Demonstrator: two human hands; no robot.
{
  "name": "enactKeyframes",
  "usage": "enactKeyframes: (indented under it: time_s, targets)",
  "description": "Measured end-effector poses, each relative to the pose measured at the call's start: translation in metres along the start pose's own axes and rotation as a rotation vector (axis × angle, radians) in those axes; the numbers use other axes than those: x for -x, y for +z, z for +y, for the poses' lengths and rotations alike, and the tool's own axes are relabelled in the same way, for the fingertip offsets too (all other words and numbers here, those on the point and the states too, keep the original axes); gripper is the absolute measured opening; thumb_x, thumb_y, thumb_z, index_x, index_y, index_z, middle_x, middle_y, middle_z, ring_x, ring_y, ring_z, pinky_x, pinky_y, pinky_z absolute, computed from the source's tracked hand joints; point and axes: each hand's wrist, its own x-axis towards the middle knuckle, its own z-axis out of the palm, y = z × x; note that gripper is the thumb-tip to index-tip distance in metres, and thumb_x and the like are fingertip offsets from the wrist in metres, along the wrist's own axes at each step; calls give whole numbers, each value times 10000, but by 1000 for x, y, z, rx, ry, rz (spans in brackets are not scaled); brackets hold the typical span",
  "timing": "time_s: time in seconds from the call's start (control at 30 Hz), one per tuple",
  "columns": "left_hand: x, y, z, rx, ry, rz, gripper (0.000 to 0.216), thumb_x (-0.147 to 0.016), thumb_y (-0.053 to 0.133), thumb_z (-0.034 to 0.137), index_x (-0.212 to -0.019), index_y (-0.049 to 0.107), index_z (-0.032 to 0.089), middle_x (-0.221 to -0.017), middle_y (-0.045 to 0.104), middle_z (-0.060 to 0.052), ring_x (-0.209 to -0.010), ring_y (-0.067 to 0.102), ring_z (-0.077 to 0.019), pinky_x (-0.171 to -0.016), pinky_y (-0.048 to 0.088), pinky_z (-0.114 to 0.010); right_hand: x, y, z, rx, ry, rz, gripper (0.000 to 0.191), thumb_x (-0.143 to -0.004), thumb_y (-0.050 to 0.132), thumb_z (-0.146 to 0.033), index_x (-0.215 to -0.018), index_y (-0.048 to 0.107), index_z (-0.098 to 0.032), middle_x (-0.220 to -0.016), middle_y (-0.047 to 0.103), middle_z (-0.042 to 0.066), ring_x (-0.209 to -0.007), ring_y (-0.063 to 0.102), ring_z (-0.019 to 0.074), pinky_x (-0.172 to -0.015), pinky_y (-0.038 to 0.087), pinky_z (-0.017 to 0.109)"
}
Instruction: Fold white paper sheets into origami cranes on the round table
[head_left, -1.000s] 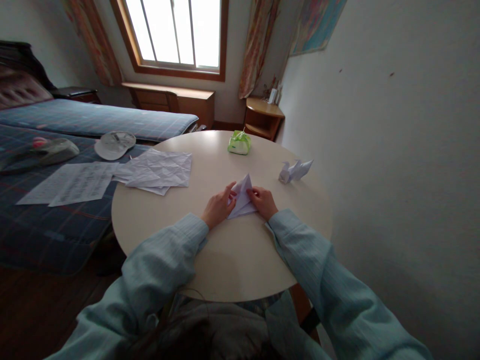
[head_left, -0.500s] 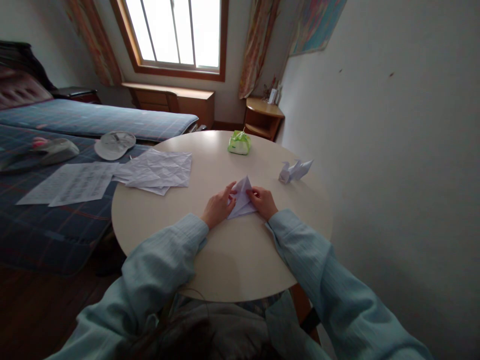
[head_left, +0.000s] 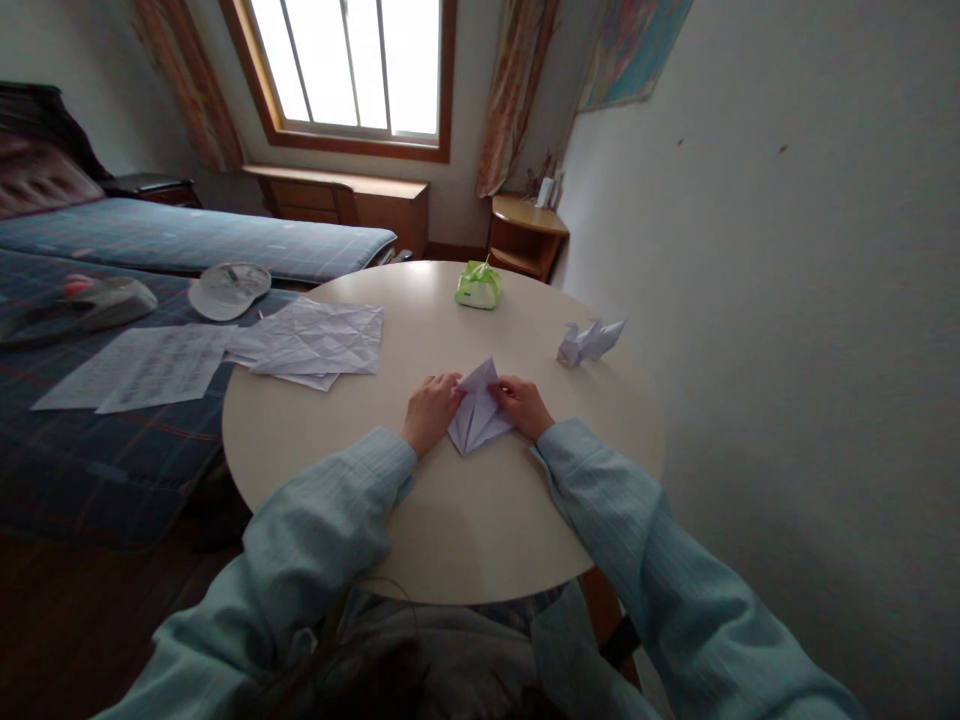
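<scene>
A folded sheet of white paper lies on the round table in front of me, diamond-like in outline with a crease down its middle. My left hand pinches its left edge, thumb against the paper. On the other side, my right hand grips the right edge near the upper point. Parts of both edges are hidden under the fingers. Farther right stands a white folded-paper bird, apart from my hands.
At the table's back is a green tissue pack. Creased white sheets lie on the left side, beside printed pages and a white cap on the bed. A wall rises on the right.
The folded paper has opened out, and its lower point now reaches nearer to me. My left hand has shifted slightly left, its fingers drawn together at the edge.
</scene>
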Motion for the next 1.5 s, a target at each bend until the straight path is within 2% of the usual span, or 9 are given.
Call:
enactKeyframes:
  time_s: [0.1,0.23,0.4,0.67,0.87,1.2,1.5]
  targets:
    - [0,-2,1,-32,8,-40,154,-816,477,289,-868,576,183,-845,616,-41,-850,539,-175,-716,426,-270,0,1,0,-24,-13,5,231,-796,443,-279,-662,592,-165,-640,595,28,-607,509,133,-551,357,221]
    - [-1,-3,1,-9,16,-39,152,-795,513,318,-809,585,184,-796,607,-30,-787,540,-155,-669,413,-248,1,2,1,-43,-21,21,208,-790,449,-273,-684,591,-163,-651,597,29,-606,511,131,-551,366,222]
    - [-1,-2,0,45,44,-34,183,-803,497,344,-800,593,188,-788,591,-22,-725,534,-128,-632,400,-230,2,2,0,-50,-30,43,198,-775,476,-285,-652,572,-162,-605,571,16,-572,491,122,-536,365,221]
    - [0,-1,0,6,80,-20,147,-764,561,316,-730,575,174,-812,584,-23,-768,529,-131,-638,397,-226,1,2,1,-50,-15,12,146,-757,490,-242,-717,599,-153,-693,595,39,-626,519,133,-575,388,234]
    - [1,-2,1,-17,60,-39,173,-775,542,334,-712,563,175,-784,584,-14,-725,531,-122,-597,376,-220,1,3,1,-49,-20,6,157,-767,482,-253,-721,597,-156,-686,587,33,-629,515,132,-574,385,232]
    - [0,-3,2,-30,27,-65,168,-785,524,338,-752,562,178,-800,585,-20,-741,537,-130,-610,376,-224,2,2,-1,-3,-3,7,172,-763,492,-267,-673,582,-152,-655,571,21,-602,494,118,-569,381,226]
    - [1,-3,2,-13,27,-55,165,-785,521,328,-717,561,184,-770,578,-13,-703,533,-125,-584,366,-224,3,3,2,-42,-40,25,139,-732,549,-288,-752,622,-171,-702,613,27,-646,522,131,-593,409,236]
